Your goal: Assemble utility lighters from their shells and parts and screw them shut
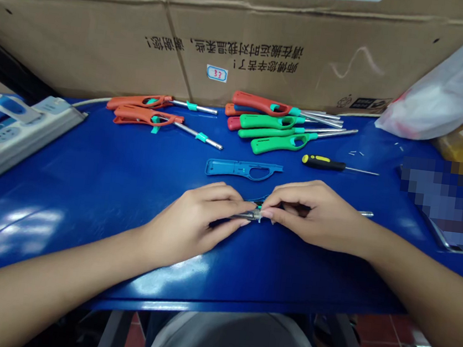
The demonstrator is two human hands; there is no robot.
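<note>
My left hand is closed, thumb and fingers pinching a small shiny, partly clear lighter part low over the table. My right hand is closed too, its fingertips at the right end of that part; the fingers hide much of it. Behind the fingers a strip of blue plastic shows, and a metal tube tip sticks out to the right of my right hand. Just beyond both hands lies an empty blue lighter shell half, its inner side up.
Orange lighters lie at the back left, red and green ones at the back centre. A yellow-black screwdriver rests to their right. A power strip is at left, a cardboard box behind, a plastic bag at right.
</note>
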